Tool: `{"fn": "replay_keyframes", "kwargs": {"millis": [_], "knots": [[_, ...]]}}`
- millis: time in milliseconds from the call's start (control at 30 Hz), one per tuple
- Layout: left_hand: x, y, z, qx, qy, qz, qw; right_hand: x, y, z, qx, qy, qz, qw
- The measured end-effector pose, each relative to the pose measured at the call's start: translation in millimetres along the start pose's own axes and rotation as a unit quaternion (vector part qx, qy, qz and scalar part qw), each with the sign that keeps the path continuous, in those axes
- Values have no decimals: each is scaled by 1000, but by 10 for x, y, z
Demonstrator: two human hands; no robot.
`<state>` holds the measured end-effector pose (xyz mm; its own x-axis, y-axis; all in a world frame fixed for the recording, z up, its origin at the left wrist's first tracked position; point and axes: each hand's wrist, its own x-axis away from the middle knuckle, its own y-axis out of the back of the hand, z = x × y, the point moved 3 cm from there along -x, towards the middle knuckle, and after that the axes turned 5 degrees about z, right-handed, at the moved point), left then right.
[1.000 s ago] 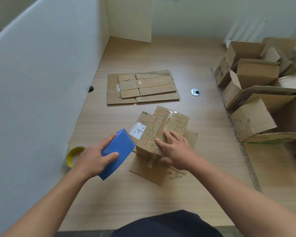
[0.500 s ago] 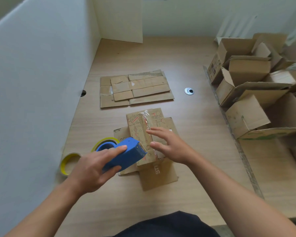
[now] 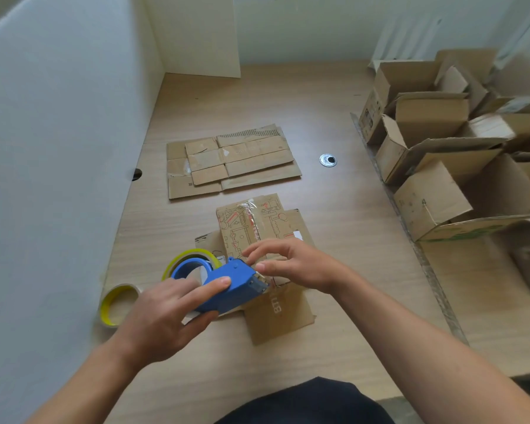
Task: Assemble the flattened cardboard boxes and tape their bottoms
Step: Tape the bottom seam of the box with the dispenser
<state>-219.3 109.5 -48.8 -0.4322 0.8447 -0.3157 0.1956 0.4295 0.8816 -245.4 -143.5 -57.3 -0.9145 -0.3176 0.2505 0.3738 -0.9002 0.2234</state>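
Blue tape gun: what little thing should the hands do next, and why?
Probably stick the tape's end down on the box and pull the blue tape gun along the flaps. The left hand grips it with its mouth at the box's near edge, and the right hand has its fingertips at that mouth.

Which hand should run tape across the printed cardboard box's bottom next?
Left. The left hand grips the blue plastic tape dispenser, its mouth at the near edge of the printed brown cardboard box; the right hand rests on the box, steadying it.
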Motion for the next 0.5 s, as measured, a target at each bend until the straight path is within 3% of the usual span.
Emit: {"fn": "replay_keyframes", "kwargs": {"millis": [233,367,500], "knots": [[-45,-16,-39,66,57,28,996,-20,-3,-7,23,-11,-106,994],[-34,-18,23,169,165,98,967,65,63,-129,58,-35,-159,985],[-2,59,147,219,206,173,938,314,283,-366,16,-77,-241,967]]}}
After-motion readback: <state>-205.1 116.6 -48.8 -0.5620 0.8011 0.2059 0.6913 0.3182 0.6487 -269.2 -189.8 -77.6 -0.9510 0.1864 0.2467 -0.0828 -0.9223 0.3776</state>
